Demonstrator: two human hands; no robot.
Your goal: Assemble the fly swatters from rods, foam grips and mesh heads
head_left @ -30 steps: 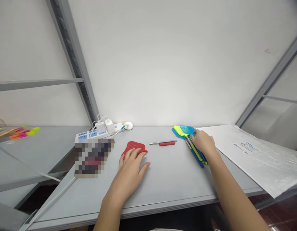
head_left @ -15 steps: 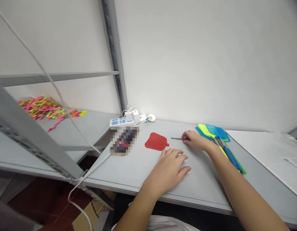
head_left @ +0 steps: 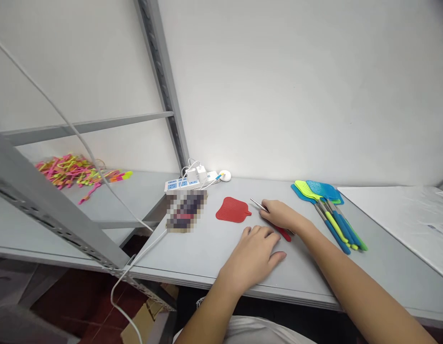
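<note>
My right hand (head_left: 281,216) is closed around a thin metal rod with a red grip (head_left: 285,234); the rod's bare tip (head_left: 256,204) points toward a red mesh swatter head (head_left: 231,210) lying flat on the grey table (head_left: 214,248). My left hand (head_left: 255,253) rests on the table in front of the red head, fingers loosely spread, holding nothing. To the right lies a pile of assembled blue and green fly swatters (head_left: 327,203).
A white power strip with plugged chargers (head_left: 187,180) and a blurred-out object (head_left: 185,210) sit at the table's left end. A cable (head_left: 142,248) hangs off the edge. Bright plastic pieces (head_left: 74,169) lie on the left shelf; a plastic-wrapped sheet (head_left: 404,215) lies right.
My right hand left the swatter pile, reached the rod and picked it up, turning it toward the red head. My left hand came off the red head. The view swung left.
</note>
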